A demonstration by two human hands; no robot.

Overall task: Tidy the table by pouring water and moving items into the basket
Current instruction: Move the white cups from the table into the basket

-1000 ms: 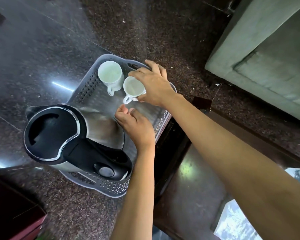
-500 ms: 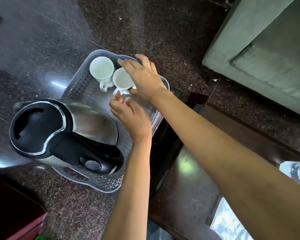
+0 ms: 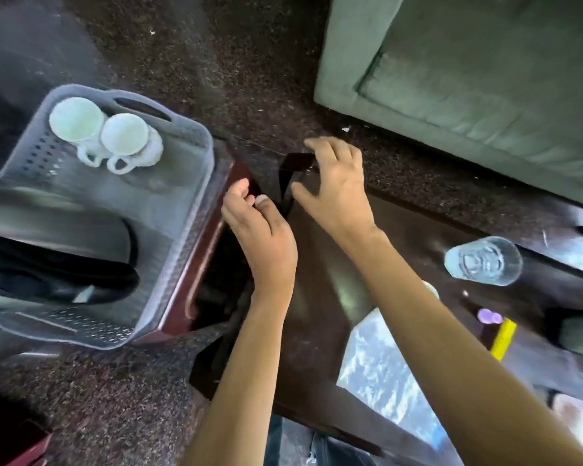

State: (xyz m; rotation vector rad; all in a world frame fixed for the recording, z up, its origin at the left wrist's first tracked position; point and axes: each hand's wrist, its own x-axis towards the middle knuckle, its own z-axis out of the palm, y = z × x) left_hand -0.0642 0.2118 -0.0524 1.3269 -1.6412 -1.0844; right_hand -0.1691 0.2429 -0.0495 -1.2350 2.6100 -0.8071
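Grey plastic comes first: the basket (image 3: 186, 230) sits at 9 o'clock, with two white cups (image 3: 76, 119) touching each other at its 10 o'clock end and the kettle (image 3: 58, 250), blurred, filling its near end. Between cups and kettle a strip of the basket's floor shows bare.

Just right of the basket's rim my left hand (image 3: 261, 240) hangs with its fingers loosely curled and nothing in them. My right hand (image 3: 339, 193) hovers beside it, toward 12 o'clock, over the far corner of the dark table (image 3: 317, 264), fingers spread and relaxed, also empty.

Well apart at 3 o'clock a clear glass (image 3: 483, 260) stands upright on the table. I judge it to be the next thing to move, and I cannot tell whether it holds water.

To do this well, I should send the right hand, the nearer one, out to 3 o'clock. I should wrap it round the glass's wall low down, not pinch the rim, and lift straight up. Keeping the glass level matters until I know it is dry. The bare strip looks like the safest landing spot, set down clear of the cups' handles so nothing knocks.
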